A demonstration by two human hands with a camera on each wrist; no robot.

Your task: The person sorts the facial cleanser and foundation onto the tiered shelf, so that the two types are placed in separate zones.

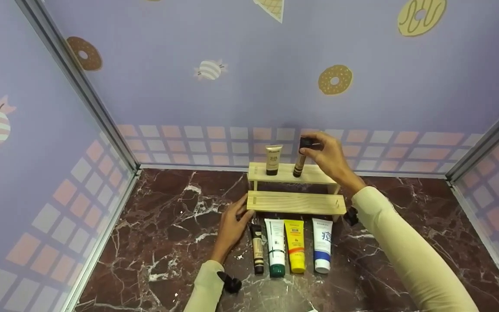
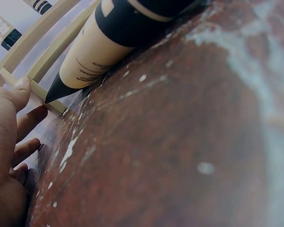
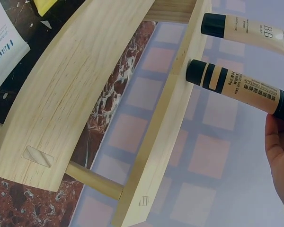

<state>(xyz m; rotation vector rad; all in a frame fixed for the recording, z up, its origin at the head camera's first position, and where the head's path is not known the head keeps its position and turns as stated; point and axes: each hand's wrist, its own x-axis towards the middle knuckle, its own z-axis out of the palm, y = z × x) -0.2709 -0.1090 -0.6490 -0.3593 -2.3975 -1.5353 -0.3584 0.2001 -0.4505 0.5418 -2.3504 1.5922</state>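
A two-tier wooden rack stands against the back wall. On its upper tier a beige BB cream tube stands upright on its dark cap. My right hand pinches the dark crimped end of a second, slimmer beige-and-black tube. That tube is slightly tilted, its cap end at the upper tier's surface. Against the left end of the lower tier rests my left hand, thumb and fingertips at the wood in the left wrist view. Near it lies another beige-and-black tube on the marbled surface.
In front of the rack lie a white tube with green cap, a yellow tube and a white-and-blue tube. Patterned walls enclose the dark red marbled tabletop at the back and sides.
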